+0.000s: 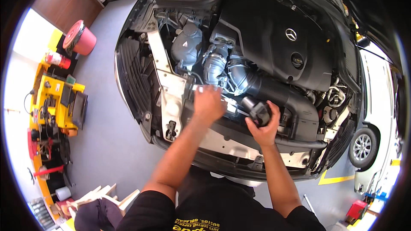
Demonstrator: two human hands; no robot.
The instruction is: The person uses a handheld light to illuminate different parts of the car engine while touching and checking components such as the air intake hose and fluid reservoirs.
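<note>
My left hand (pixel 209 104) is over the front of the engine bay, beside the light metal front panel (pixel 173 81). Its fingers are blurred, so whether they hold anything does not show. In my right hand (pixel 267 126) is a black plastic part with a short round spout (pixel 258 111), tilted toward the upper left. The fingers wrap round its right side and the thumb lies below. Just beyond both hands are a silvery ribbed air hose (pixel 215 65) and a second silvery duct (pixel 239 73). A black corrugated intake pipe (pixel 267 87) runs off to the right.
A black engine cover (pixel 274 30) and a dark round reservoir (pixel 187 45) fill the bay. The front crossmember (pixel 227 145) lies between me and the engine. A pink bucket (pixel 80 38) and yellow equipment (pixel 58 98) stand left; a white vehicle's wheel (pixel 363 146) is right.
</note>
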